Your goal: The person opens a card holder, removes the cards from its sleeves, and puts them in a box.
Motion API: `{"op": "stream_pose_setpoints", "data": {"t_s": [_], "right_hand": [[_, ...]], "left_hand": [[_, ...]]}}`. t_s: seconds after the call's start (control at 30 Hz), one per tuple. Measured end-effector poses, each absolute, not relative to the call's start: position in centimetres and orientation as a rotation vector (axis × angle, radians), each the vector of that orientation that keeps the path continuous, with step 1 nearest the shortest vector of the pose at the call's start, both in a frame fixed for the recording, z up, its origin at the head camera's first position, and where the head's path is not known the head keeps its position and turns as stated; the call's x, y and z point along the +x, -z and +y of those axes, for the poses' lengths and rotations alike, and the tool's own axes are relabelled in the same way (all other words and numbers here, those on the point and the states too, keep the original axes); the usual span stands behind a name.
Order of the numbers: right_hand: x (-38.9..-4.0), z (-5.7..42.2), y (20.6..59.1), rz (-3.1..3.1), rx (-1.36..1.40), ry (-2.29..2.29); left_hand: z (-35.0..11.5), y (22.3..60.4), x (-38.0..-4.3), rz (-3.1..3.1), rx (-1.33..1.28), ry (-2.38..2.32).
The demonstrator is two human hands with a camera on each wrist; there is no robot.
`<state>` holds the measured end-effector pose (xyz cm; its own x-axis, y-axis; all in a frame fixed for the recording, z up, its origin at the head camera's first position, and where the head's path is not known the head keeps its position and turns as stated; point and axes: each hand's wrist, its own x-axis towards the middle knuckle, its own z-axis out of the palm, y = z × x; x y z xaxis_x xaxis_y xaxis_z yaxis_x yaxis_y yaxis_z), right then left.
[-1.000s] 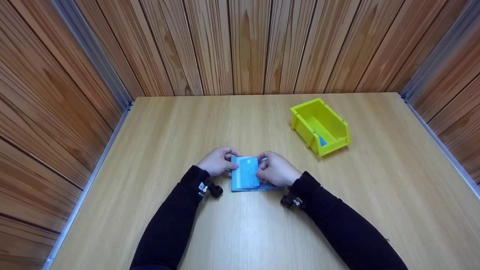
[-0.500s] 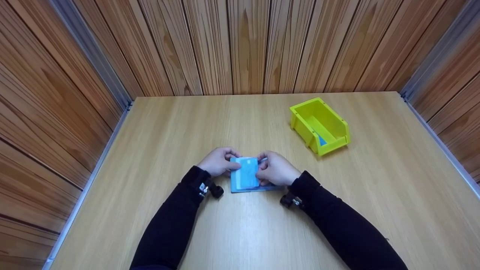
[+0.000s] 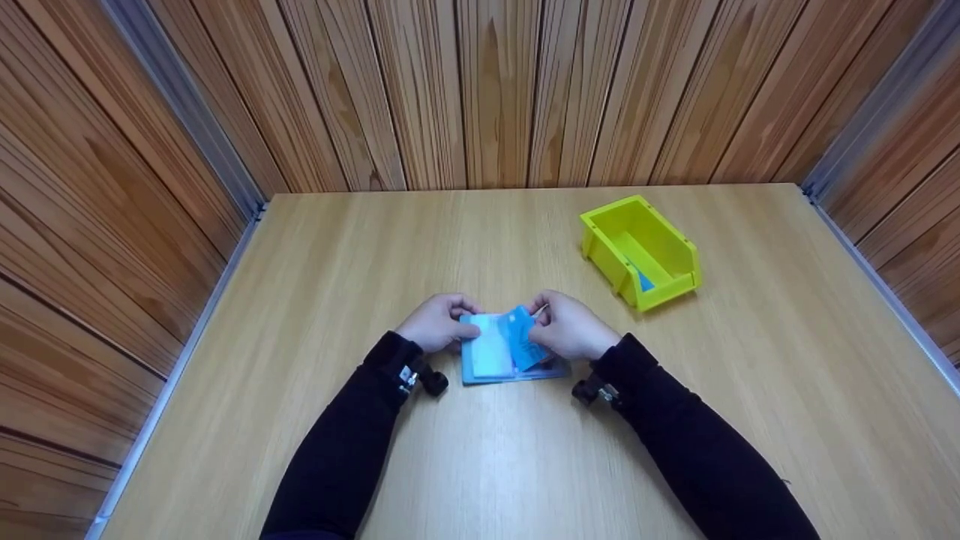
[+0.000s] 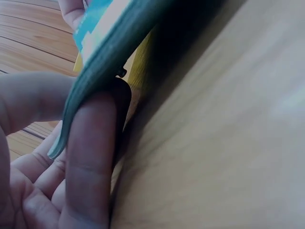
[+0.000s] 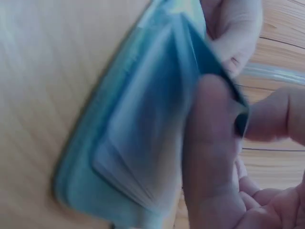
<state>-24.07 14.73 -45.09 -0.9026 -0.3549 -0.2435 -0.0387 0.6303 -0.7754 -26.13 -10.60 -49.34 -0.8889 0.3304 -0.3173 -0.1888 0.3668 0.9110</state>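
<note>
A light-blue card holder (image 3: pixel 487 349) lies opened on the table in the head view, with clear plastic sleeves inside. My left hand (image 3: pixel 435 324) pinches its left edge, thumb on top; in the left wrist view a finger is tucked beneath the cover (image 4: pixel 102 67). My right hand (image 3: pixel 570 328) pinches a blue card (image 3: pixel 525 346) between thumb and fingers, tilted over the middle of the holder. The right wrist view, somewhat blurred, shows the card (image 5: pixel 221 76) standing up at an angle beside several layered sleeves (image 5: pixel 143 119).
A yellow plastic bin (image 3: pixel 634 296) stands at the back right of the wooden table (image 3: pixel 360 255), with a flat blue piece (image 3: pixel 644 282) inside. Wood-plank walls (image 3: pixel 435 90) enclose the back and sides.
The blue card was upright over the holder's left side; my right hand has since shifted it rightward and tilted it, uncovering the clear sleeve on the left. The left hand has barely moved.
</note>
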Motion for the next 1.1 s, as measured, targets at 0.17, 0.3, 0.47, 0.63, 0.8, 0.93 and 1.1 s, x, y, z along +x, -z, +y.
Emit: {"op": "stream_pose_setpoints", "data": {"t_s": [0.17, 0.3, 0.47, 0.63, 0.8, 0.93, 1.1], "right_hand": [[-24.1, 15.6, 43.4, 2.527, -0.23, 1.138], [-24.0, 16.4, 41.9, 2.557, -0.194, 1.191], [-24.1, 17.5, 40.5, 2.6, -0.237, 1.344], [-24.2, 18.9, 39.4, 2.658, -0.236, 1.542], [-24.4, 20.9, 38.2, 2.778, -0.169, 1.686], [-24.8, 22.6, 37.6, 2.817, -0.037, 1.774], [-25.3, 24.5, 37.5, 2.902, 0.107, 1.766]], "left_hand": [[-10.6, 49.4, -26.2, 2.183, 0.144, -1.549], [-10.6, 49.4, -26.2, 2.169, 0.126, -1.554], [-10.6, 49.4, -26.1, 2.187, 0.134, -1.55], [-10.6, 49.4, -26.0, 2.224, 0.163, -1.537], [-10.6, 49.4, -26.0, 2.226, 0.145, -1.525], [-10.6, 49.3, -26.0, 2.211, 0.127, -1.528], [-10.6, 49.3, -26.0, 2.21, 0.136, -1.521]]}}
